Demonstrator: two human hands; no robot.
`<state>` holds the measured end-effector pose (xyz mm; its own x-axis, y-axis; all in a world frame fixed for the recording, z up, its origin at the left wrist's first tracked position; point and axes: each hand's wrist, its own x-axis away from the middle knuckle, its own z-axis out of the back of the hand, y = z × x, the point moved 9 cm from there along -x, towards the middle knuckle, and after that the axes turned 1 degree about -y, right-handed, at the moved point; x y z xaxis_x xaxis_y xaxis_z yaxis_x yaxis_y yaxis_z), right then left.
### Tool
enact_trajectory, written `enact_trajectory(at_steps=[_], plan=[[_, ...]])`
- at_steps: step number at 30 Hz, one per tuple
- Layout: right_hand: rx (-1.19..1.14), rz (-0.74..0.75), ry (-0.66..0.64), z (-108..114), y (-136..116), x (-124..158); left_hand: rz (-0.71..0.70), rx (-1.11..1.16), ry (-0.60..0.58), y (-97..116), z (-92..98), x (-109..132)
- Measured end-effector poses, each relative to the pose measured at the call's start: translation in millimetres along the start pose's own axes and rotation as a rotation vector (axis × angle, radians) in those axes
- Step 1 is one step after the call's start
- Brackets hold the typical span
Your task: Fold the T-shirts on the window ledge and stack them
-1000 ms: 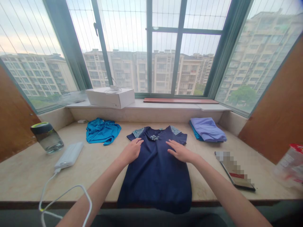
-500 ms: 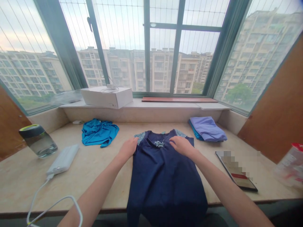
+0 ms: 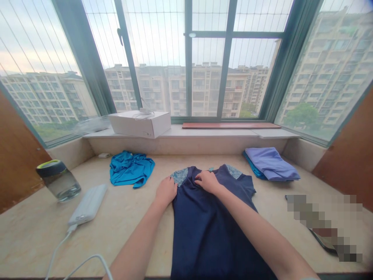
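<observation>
A navy blue shirt (image 3: 210,225) with patterned light-blue shoulder patches lies flat on the stone counter (image 3: 131,221), its hem hanging over the near edge. My left hand (image 3: 166,190) is closed on the shirt's left shoulder edge, fingers curled into the cloth. My right hand (image 3: 207,181) rests at the collar in the middle, fingers bent and pinching the fabric near the neckline. The left sleeve is tucked out of sight; the right sleeve sticks out to the right.
A crumpled bright-blue garment (image 3: 131,169) lies at the back left. Folded lilac clothes (image 3: 271,163) sit at the back right. A white power bank (image 3: 88,204) with cable and a lying bottle (image 3: 58,180) are on the left. A white box (image 3: 140,123) stands on the sill. A phone (image 3: 323,239) lies right.
Both hands slid from the shirt's chest up to its collar and shoulder. My right hand crossed left to the neckline and the fingers of both hands closed on the cloth.
</observation>
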<state>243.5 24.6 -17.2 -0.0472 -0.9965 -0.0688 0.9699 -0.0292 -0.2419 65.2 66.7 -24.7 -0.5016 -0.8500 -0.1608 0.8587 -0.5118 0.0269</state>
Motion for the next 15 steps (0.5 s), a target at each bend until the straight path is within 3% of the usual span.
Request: enact_trajectory(at_steps=[10,15], plan=[[0.134,0.084,0.013,-2.7,-13.6,7.1,0.065,-0.022,0.008,-11.8,-0.7,-1.2],[0.185,0.04,0.029,-4.2,-11.8,6.1,0.078,-0.027,0.006,-9.2,6.8,-0.1]])
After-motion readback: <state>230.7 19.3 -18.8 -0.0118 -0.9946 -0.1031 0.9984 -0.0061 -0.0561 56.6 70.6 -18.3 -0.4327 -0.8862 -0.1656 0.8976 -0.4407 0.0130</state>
